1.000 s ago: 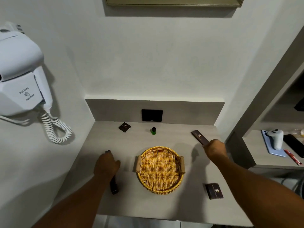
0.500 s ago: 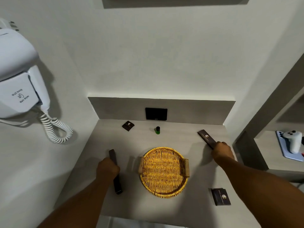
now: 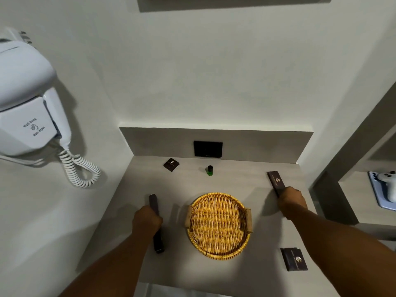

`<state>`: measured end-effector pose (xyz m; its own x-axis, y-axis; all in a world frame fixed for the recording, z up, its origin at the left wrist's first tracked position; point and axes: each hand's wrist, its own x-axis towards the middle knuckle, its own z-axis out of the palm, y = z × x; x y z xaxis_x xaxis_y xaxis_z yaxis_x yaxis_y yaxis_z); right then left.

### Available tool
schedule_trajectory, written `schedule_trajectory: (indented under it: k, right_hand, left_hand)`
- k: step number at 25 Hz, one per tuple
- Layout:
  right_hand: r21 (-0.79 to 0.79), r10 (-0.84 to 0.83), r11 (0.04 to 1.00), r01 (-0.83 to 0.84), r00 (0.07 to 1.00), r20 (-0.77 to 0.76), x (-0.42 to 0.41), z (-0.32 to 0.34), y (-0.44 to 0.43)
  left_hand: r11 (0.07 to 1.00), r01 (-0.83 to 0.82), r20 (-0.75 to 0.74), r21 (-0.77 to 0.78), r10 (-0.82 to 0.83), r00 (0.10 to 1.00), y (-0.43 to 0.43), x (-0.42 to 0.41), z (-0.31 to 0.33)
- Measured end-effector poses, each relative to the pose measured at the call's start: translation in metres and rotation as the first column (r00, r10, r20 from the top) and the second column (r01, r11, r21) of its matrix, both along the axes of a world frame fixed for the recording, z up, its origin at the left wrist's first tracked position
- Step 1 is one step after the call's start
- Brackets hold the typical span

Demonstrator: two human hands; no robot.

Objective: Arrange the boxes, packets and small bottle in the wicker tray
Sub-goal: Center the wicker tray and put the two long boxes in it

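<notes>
A round wicker tray with two small handles sits mid-counter, with nothing in it. My left hand is closed over the middle of a long dark box lying left of the tray. My right hand grips the near end of another long dark box to the right of the tray. A small dark packet lies at the back left. A small green bottle with a black cap stands at the back centre. A squarish dark box rests at the front right.
A white wall-hung hair dryer with a coiled cord hangs on the left wall. A black socket plate is on the backsplash. A side shelf at right holds a white controller. The counter's front edge is near.
The view has tilted down slightly and shifted. Both hands stay on their long boxes; the left hand's grip has settled nearer the box's middle.
</notes>
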<state>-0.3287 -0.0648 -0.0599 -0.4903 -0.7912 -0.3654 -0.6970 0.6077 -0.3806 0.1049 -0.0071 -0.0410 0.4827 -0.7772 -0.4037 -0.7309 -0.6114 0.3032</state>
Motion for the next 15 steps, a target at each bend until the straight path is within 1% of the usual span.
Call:
schedule_trajectory:
  k: [3, 6, 8, 11, 13, 15]
  right_hand:
    - [0.042, -0.06, 0.997, 0.058, 0.997, 0.052, 0.006, 0.006, 0.004]
    - [0.038, -0.093, 0.995, 0.088, 0.981, 0.167, 0.014, 0.017, 0.004]
    - [-0.035, -0.089, 0.995, 0.099, 0.971, 0.222, 0.024, 0.033, 0.001]
    - [-0.164, -0.084, 0.977, 0.136, 0.954, 0.289, 0.05, 0.069, -0.001]
    - [-0.2, -0.076, 0.969, 0.142, 0.948, 0.308, 0.072, 0.09, 0.003]
    - [-0.197, -0.04, 0.975, 0.105, 0.95, 0.31, 0.094, 0.103, 0.014]
  left_hand:
    - [1.0, 0.01, -0.026, -0.013, -0.011, 1.0, 0.002, 0.002, 0.0]
    - [0.998, 0.025, -0.035, -0.058, -0.027, 0.999, 0.0, -0.003, 0.01]
    - [0.991, 0.049, -0.035, -0.128, -0.054, 0.998, -0.009, -0.015, 0.026]
    - [0.955, 0.137, -0.041, -0.263, -0.154, 0.987, -0.033, -0.049, 0.06]
    - [0.931, 0.191, -0.078, -0.31, -0.225, 0.971, -0.045, -0.077, 0.079]
    - [0.912, 0.238, -0.104, -0.334, -0.286, 0.952, -0.05, -0.102, 0.091]
